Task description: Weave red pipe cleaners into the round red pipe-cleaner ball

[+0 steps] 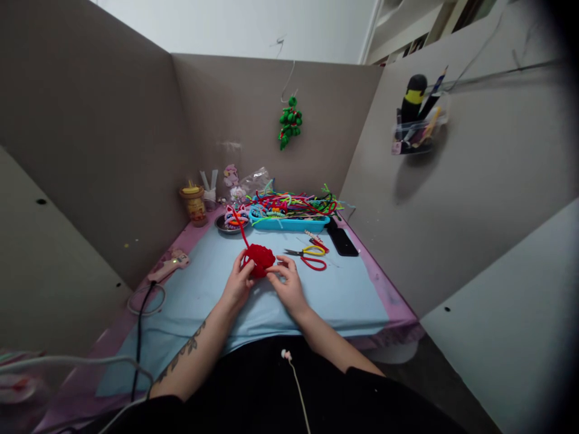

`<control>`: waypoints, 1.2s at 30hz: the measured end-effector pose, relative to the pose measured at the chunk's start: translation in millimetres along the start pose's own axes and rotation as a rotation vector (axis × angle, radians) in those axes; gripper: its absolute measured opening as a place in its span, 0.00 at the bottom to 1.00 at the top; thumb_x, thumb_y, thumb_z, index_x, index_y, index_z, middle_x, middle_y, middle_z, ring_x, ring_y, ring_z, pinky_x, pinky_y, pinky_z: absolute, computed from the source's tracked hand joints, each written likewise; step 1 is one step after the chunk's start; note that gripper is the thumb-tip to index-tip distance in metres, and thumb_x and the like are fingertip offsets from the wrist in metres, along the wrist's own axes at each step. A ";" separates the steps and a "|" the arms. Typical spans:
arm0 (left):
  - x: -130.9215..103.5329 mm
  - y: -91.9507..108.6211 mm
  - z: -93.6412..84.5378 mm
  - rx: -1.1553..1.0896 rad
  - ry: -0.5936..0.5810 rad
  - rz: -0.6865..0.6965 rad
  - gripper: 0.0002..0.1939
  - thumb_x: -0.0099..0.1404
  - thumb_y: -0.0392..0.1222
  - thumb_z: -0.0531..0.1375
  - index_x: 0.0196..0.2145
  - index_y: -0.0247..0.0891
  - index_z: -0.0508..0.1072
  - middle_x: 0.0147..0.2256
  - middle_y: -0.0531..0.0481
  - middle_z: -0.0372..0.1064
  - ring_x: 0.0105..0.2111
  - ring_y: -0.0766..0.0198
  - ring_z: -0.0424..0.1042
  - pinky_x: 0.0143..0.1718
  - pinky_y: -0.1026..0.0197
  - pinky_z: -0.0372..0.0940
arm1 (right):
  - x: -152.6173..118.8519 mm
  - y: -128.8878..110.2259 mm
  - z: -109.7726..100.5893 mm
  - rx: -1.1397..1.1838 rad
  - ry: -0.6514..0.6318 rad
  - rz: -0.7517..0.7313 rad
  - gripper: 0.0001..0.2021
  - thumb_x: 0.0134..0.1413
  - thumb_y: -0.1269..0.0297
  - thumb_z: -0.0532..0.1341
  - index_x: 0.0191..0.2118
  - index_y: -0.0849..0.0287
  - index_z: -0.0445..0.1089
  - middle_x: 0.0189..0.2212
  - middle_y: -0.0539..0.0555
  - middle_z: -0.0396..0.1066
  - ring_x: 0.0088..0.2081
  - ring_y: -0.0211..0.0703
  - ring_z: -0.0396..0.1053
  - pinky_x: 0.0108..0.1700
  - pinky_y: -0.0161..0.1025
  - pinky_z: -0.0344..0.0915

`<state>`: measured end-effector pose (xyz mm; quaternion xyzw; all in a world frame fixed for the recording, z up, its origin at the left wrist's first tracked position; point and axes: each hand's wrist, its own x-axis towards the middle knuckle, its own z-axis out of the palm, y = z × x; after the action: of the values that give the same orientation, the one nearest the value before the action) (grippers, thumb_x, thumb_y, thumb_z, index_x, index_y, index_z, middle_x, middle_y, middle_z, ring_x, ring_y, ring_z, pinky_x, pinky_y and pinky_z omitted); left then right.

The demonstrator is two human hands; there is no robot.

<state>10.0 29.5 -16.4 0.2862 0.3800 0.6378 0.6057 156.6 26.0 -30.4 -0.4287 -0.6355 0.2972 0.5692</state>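
Both hands meet at a bundled red piece (261, 258) that looks like pipe cleaner or cord work, held above the blue cloth (199, 301). My left hand (239, 280) grips its left side, fingers closed on it, and a red strand sticks up from there. At the lower right of the piece, my right hand (287, 284) pinches its edge between thumb and finger. Just right of my hands lie scissors (312, 253) with one yellow and one red handle. What the fingertips cover is hidden.
Behind stands a blue tray (289, 224) heaped with colourful pipe cleaners. A metal dish (221, 225) holds a pink item. A phone (344, 242) lies right. A pink device (174, 263) with a cable is at left. Grey partitions enclose the desk; a pen holder (418, 135) hangs right.
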 end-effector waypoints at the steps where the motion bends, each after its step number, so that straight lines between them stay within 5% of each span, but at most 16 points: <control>1: 3.2 -0.4 -2.0 0.032 0.020 0.012 0.38 0.50 0.46 0.69 0.57 0.47 0.62 0.54 0.42 0.69 0.44 0.54 0.75 0.38 0.56 0.72 | 1.9 -1.5 -1.8 -0.011 0.018 0.004 0.05 0.52 0.65 0.63 0.34 0.55 0.77 0.48 0.58 0.64 0.50 0.48 0.65 0.51 0.45 0.66; 8: 20.2 -1.3 -15.7 0.402 0.089 0.212 0.36 0.51 0.47 0.69 0.57 0.39 0.65 0.49 0.42 0.71 0.44 0.57 0.73 0.43 0.58 0.68 | 22.8 -15.6 0.0 0.100 -0.128 0.046 0.20 0.51 0.66 0.61 0.52 0.57 0.67 0.40 0.53 0.72 0.30 0.37 0.66 0.31 0.34 0.64; 15: 18.5 17.5 -16.0 0.443 -0.007 0.043 0.27 0.49 0.52 0.69 0.44 0.36 0.74 0.36 0.44 0.76 0.32 0.59 0.74 0.34 0.59 0.68 | 32.5 -5.6 0.7 -0.063 -0.258 -0.220 0.17 0.53 0.76 0.53 0.42 0.55 0.75 0.40 0.56 0.71 0.42 0.44 0.70 0.45 0.41 0.67; 21: 20.1 44.0 -14.4 0.613 -0.085 0.059 0.33 0.48 0.49 0.70 0.53 0.39 0.72 0.56 0.36 0.66 0.36 0.57 0.75 0.29 0.62 0.68 | 33.2 11.0 -3.0 -0.157 -0.161 -0.190 0.13 0.53 0.74 0.56 0.39 0.57 0.75 0.35 0.55 0.71 0.38 0.43 0.69 0.45 0.40 0.67; 26: 31.2 49.1 -22.6 0.923 -0.144 0.280 0.37 0.47 0.47 0.69 0.55 0.37 0.70 0.62 0.32 0.55 0.45 0.50 0.74 0.44 0.51 0.70 | 36.5 20.4 -5.3 -0.258 -0.092 -0.097 0.11 0.52 0.74 0.56 0.36 0.57 0.75 0.33 0.54 0.69 0.35 0.44 0.68 0.43 0.41 0.66; 30: 33.8 39.4 -35.1 1.270 -0.177 0.436 0.42 0.45 0.46 0.71 0.57 0.32 0.67 0.62 0.29 0.54 0.62 0.38 0.56 0.61 0.40 0.53 | 37.7 24.8 -6.8 -0.340 -0.081 -0.079 0.09 0.52 0.73 0.59 0.35 0.57 0.75 0.38 0.56 0.66 0.41 0.46 0.67 0.48 0.43 0.65; 36: 30.2 14.4 -40.5 1.354 -0.122 0.407 0.55 0.45 0.45 0.71 0.65 0.28 0.50 0.61 0.25 0.56 0.60 0.36 0.59 0.59 0.41 0.55 | 52.4 24.6 -2.3 -0.381 -0.256 -0.045 0.12 0.49 0.78 0.59 0.36 0.57 0.75 0.37 0.55 0.70 0.43 0.47 0.67 0.50 0.44 0.62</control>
<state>-34.6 54.1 -29.6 0.7003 0.5974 0.3448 0.1839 164.8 83.2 -26.8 -0.4730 -0.7564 0.2111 0.3994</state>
